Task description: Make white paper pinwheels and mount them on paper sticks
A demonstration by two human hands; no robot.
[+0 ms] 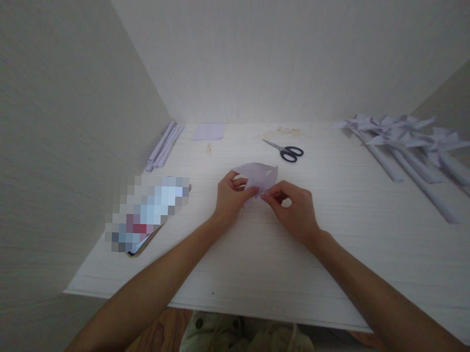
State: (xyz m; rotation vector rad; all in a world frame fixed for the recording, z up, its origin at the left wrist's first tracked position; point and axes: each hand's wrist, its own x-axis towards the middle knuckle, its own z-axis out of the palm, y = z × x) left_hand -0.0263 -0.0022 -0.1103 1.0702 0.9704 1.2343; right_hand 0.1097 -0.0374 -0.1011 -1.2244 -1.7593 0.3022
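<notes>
A pale, curved sheet of paper [260, 172] is held above the middle of the white table, its folded parts gathered toward the centre. My left hand [232, 196] is closed on its left side, thumb pressed over the paper. From the right, my right hand [293, 206] pinches at the gathered spot with thumb and forefinger. Whatever small item may lie between those fingertips is too small to tell. Just beyond the hands lie scissors [284, 149] with black handles, blades pointing left.
Rolled paper sticks [164, 145] lie at the back left beside a square paper sheet [209, 131]. Several paper pinwheels [394, 133] on paper sticks are heaped at the right. A blurred phone [151, 216] rests at the left. Walls rise behind and at both sides of the table [254, 279].
</notes>
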